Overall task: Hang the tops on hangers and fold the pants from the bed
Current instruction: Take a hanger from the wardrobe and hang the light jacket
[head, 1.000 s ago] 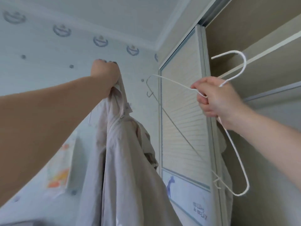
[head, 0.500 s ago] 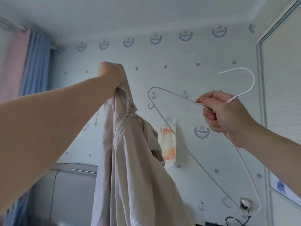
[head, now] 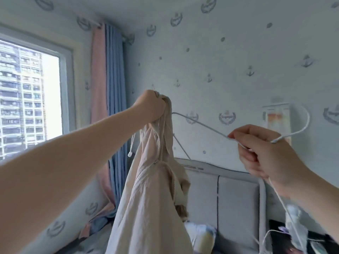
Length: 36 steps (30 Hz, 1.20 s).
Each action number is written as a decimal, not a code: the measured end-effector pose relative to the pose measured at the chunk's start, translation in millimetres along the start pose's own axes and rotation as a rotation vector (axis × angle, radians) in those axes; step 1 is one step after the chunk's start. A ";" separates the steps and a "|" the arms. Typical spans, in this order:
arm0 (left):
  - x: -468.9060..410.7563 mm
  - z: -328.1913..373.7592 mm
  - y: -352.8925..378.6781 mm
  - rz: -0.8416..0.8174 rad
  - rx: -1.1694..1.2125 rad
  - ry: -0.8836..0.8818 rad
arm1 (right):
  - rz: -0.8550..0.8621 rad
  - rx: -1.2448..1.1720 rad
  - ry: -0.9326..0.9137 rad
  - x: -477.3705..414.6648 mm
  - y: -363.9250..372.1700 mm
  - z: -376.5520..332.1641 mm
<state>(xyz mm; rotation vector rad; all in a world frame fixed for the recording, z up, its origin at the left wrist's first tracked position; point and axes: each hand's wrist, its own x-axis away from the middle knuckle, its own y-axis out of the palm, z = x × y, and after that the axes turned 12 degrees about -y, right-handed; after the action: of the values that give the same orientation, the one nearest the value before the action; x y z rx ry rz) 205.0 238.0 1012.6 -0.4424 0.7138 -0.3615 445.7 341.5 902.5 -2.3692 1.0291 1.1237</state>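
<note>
Your left hand (head: 150, 105) is raised in a fist, fingers curled tight around the bunched top edge of a pale beige zip-up jacket (head: 150, 208). The jacket hangs straight down from that grip, and a drawstring (head: 131, 149) dangles on its left side. Your right hand (head: 266, 153), level with and well to the right of the jacket, pinches a white wire hanger (head: 201, 124) at its neck, the hook curving up above your knuckles. One hanger arm reaches left, and its tip meets the fabric just below your left hand; you cannot tell whether it is inside the jacket. A grey padded headboard (head: 236, 195) stands behind, with pink and blue curtains (head: 113, 107) to the left.
</note>
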 end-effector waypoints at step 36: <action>280.0 -350.6 150.9 -0.566 0.276 -0.762 | -0.202 0.107 0.811 318.1 93.9 212.6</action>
<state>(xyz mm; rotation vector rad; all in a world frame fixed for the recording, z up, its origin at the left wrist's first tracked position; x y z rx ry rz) 183.5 144.8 549.0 -0.4693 -0.2191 -0.7557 400.2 244.4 523.5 -2.7979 0.9876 -0.0059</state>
